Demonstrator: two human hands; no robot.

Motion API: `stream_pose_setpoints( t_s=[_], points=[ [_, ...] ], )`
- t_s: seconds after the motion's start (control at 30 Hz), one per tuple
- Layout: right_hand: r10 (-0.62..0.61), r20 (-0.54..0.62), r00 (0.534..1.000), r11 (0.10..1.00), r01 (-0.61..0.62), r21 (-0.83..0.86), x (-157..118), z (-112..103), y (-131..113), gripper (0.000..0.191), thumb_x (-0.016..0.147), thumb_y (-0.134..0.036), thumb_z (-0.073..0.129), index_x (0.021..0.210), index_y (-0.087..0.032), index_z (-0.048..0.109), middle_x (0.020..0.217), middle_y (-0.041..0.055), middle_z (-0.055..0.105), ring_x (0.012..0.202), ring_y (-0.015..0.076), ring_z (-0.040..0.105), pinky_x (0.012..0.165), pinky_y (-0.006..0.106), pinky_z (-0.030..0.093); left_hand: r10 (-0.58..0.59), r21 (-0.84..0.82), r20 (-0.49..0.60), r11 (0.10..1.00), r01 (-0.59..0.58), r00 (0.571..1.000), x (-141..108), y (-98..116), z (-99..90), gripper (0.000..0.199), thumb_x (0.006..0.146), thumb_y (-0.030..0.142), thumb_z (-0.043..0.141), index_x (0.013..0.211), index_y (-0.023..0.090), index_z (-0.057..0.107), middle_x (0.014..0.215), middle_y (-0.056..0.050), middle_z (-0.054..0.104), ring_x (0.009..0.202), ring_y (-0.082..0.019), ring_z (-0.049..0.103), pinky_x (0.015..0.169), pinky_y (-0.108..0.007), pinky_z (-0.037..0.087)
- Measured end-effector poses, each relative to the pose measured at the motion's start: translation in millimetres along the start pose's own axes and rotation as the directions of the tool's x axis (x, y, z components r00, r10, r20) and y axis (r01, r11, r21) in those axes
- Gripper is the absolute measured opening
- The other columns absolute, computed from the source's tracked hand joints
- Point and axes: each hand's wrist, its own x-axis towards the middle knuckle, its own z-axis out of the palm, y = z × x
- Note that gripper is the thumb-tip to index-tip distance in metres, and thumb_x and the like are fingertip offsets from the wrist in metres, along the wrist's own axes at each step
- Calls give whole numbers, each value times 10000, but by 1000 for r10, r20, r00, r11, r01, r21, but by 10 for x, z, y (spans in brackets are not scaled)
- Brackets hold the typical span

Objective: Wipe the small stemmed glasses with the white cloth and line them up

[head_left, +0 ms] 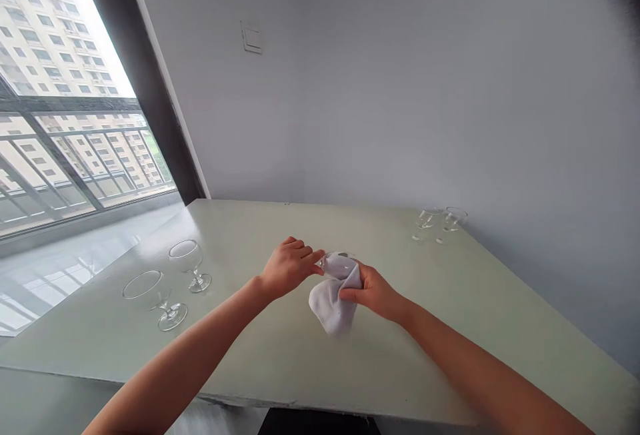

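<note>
Between my two hands, over the middle of the table, a clear stemmed glass [330, 262] is held tilted on its side. My left hand [293, 267] is closed around its stem end, the fingers partly hiding it. My right hand [376, 292] pinches a white cloth [333, 305] against the glass bowl. Part of the cloth seems to be inside or behind the bowl, and the rest hangs down below. The cloth and fingers cover much of the glass.
On the left of the pale table [400, 355] two stemmed glasses stand upright, a nearer one [173, 316] and a farther one [200, 282]. Two small glasses [426, 220] [453, 220] stand at the back right, by the wall. A window [75, 122] is at the left.
</note>
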Motion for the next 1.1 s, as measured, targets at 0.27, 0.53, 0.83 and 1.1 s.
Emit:
stream_pose_setpoints(
  t_s=[0.27,0.53,0.83,1.1],
  points=[
    [-83,20,996,982,86,-166,-77,-36,49,335,738,-280,661,1068,-248,614,940,29,628,870,209,542,786,334,407,43,-128,193,992,-19,980,68,120,-125,322,881,416,413,804,270,689,652,19,655,608,-131,581,636,-252,436],
    [52,-21,998,941,-42,335,-151,17,75,252,753,-375,651,930,-201,605,806,15,600,735,164,535,674,286,419,26,46,68,999,-29,997,-47,431,-17,347,898,365,384,1143,193,560,801,-91,649,842,-248,588,857,-439,377],
    [-104,113,988,928,137,-347,-281,-17,4,282,749,-240,641,1027,-228,596,900,23,613,811,189,534,736,319,399,133,-129,356,987,-92,925,-70,316,-186,386,921,408,332,768,240,644,612,54,634,535,-89,567,554,-206,400],
    [109,-45,993,900,-79,428,-156,56,31,188,775,-335,654,856,-173,603,733,-5,541,699,131,493,636,260,376,74,129,110,988,-88,991,-114,347,69,352,924,315,318,1076,117,566,756,-113,640,798,-237,570,771,-403,387]
  ],
)
